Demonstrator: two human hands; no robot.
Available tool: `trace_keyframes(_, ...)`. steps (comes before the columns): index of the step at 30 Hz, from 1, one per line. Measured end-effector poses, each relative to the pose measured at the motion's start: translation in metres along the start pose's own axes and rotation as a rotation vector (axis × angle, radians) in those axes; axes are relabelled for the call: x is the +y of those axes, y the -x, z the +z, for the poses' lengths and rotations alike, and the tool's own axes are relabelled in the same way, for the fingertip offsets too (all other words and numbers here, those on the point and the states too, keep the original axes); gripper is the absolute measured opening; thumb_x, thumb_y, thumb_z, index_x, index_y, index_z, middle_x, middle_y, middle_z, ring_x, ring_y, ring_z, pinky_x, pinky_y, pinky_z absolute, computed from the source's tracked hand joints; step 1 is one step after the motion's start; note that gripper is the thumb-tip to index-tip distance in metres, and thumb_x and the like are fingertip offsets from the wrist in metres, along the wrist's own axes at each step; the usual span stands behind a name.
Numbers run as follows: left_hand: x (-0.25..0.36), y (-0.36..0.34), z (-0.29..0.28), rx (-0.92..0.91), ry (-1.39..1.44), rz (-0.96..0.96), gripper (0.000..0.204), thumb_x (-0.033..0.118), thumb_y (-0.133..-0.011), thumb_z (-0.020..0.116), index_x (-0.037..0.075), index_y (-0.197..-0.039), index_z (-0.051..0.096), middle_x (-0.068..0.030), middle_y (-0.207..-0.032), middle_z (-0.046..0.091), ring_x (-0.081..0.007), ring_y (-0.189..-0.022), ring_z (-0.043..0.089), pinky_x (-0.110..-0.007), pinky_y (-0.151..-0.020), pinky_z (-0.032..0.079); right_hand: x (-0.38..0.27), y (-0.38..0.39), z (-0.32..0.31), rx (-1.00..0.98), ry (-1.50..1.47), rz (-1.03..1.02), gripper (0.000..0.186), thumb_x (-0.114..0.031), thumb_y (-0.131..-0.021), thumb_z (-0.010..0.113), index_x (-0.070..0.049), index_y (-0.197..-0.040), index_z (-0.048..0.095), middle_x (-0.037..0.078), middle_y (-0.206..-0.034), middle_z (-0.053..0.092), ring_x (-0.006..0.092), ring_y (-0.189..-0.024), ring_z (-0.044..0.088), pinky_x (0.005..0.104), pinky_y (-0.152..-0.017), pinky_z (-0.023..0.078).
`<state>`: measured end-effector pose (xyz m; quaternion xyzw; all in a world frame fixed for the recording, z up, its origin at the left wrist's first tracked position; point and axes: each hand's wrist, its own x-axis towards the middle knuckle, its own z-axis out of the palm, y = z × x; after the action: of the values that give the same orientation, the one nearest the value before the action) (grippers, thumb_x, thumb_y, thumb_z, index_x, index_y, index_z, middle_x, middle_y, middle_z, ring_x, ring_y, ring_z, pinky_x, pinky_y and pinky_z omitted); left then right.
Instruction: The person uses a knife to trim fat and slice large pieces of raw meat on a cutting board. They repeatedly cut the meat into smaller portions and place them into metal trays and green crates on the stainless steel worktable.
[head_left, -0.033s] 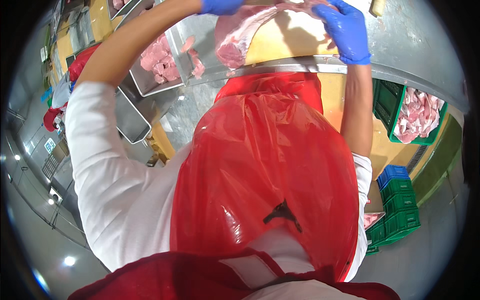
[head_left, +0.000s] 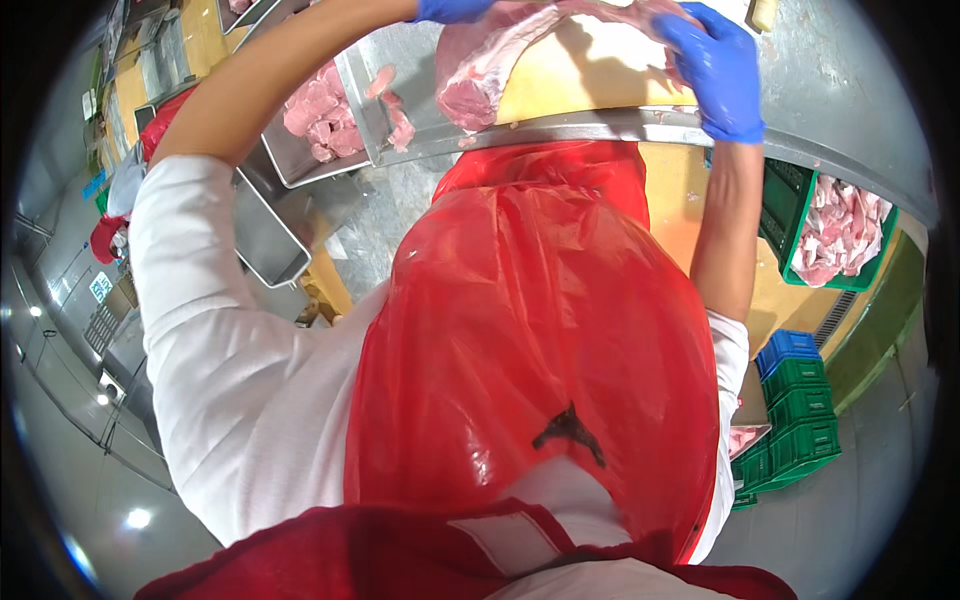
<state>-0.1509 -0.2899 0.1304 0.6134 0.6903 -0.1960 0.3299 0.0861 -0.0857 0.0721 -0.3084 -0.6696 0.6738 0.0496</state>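
Note:
A large piece of raw pink meat (head_left: 468,85) with a pale layer of fat lies across a yellow cutting board (head_left: 545,85). It curves along the top of the head view, partly cut off by the edge. My right hand (head_left: 720,75), in a blue glove, is closed on the thin right end of the meat. Only a small part of my left hand (head_left: 452,8), also blue-gloved, shows at the top edge above the meat's left side. Its fingers lie out of view. Small meat scraps (head_left: 398,122) rest on the metal table left of the board.
A metal tray (head_left: 290,172) of meat pieces stands at the left, near a second metal tray (head_left: 262,235). On the right is a green crate (head_left: 800,235) of meat trimmings. Stacked crates (head_left: 800,410) stand lower right. The metal table's raised edge (head_left: 600,125) runs before me.
My right hand has moved a little to the right with the end of the meat. My left hand has shifted slightly right and up.

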Motion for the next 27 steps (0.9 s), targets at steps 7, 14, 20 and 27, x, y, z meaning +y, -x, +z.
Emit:
trace_keyframes(7,-0.006,-0.006,0.017,0.062,-0.071,0.131,0.079,0.004,-0.086,0.051,0.037,-0.156,0.039,-0.0248,-0.079,0.067,-0.0437,-0.071,0.066,-0.053,-0.070,0.053,0.005,0.040,-0.002,0.071,-0.099,0.083,0.024,-0.013,-0.086,0.075,0.002,-0.105,0.072,-0.005,-0.069,0.053,0.0017,-0.057,0.042,0.0206,-0.051,0.029)
trace_keyframes(14,-0.044,0.026,0.023,0.018,0.158,0.137,0.051,0.019,-0.101,0.053,0.033,-0.149,0.051,-0.0205,-0.111,0.071,-0.0426,-0.087,0.069,-0.048,-0.082,0.055,0.004,0.062,-0.020,0.125,-0.123,0.120,0.022,-0.011,-0.086,0.073,0.001,-0.104,0.071,-0.004,-0.073,0.059,0.0028,-0.060,0.049,0.0209,-0.052,0.036)
trace_keyframes(20,-0.040,0.028,0.021,0.089,0.166,0.211,0.049,0.020,-0.100,0.055,0.031,-0.148,0.052,-0.0224,-0.108,0.071,-0.0434,-0.086,0.069,-0.049,-0.082,0.055,-0.020,0.085,-0.010,0.252,-0.200,0.161,0.030,-0.014,-0.088,0.073,0.003,-0.112,0.070,-0.002,-0.081,0.063,0.0026,-0.064,0.053,0.0176,-0.056,0.038)
trace_keyframes(27,-0.014,-0.010,0.014,0.085,0.177,0.208,0.050,0.020,-0.097,0.055,0.026,-0.146,0.055,-0.0205,-0.111,0.072,-0.0411,-0.092,0.070,-0.046,-0.087,0.055,-0.023,0.109,-0.004,0.184,0.049,0.226,0.023,-0.012,-0.088,0.072,-0.003,-0.109,0.073,-0.004,-0.081,0.063,0.0013,-0.064,0.049,0.0184,-0.056,0.035)
